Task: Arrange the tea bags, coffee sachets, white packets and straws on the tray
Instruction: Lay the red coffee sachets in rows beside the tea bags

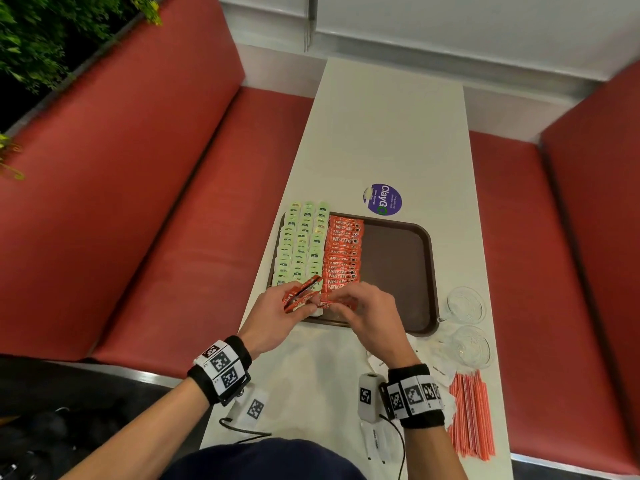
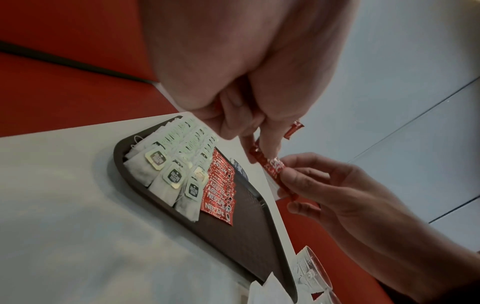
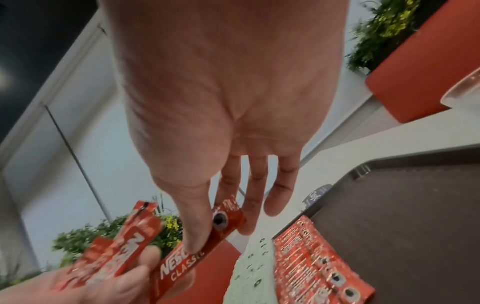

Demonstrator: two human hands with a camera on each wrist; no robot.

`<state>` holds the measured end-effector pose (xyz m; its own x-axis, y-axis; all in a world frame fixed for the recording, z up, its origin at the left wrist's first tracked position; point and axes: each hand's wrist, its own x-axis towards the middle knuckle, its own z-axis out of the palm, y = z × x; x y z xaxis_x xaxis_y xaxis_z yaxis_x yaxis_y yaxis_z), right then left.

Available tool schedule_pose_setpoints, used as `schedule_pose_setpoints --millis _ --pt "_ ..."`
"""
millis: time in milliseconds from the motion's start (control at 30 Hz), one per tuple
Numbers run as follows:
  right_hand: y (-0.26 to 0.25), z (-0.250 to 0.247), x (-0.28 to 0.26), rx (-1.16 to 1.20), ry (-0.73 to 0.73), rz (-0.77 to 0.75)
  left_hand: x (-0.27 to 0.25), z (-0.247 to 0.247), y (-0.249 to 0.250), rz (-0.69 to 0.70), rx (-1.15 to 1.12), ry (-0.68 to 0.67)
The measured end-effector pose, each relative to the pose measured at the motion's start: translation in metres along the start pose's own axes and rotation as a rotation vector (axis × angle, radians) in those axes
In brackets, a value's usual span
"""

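Note:
A brown tray holds three rows of green-tagged tea bags on its left side and one column of red coffee sachets beside them. My left hand grips a small bunch of red sachets above the tray's near left corner. My right hand pinches a single red sachet between thumb and fingers, its other end touching the left hand's fingers. Orange straws and white packets lie on the table near my right wrist.
Two clear glass cups stand right of the tray near the table's right edge. A purple round sticker lies beyond the tray. Red bench seats flank the narrow table. A small white device with a cable sits near my right wrist.

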<state>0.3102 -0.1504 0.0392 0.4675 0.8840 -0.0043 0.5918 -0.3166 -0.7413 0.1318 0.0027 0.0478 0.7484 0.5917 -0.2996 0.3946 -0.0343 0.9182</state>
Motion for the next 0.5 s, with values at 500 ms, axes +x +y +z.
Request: schedule_pose_setpoints --millis 500 --pt "0.073 0.037 0.045 -0.367 -0.082 0.227 -0.005 -0.017 -0.014 -0.065 -0.13 0.11"
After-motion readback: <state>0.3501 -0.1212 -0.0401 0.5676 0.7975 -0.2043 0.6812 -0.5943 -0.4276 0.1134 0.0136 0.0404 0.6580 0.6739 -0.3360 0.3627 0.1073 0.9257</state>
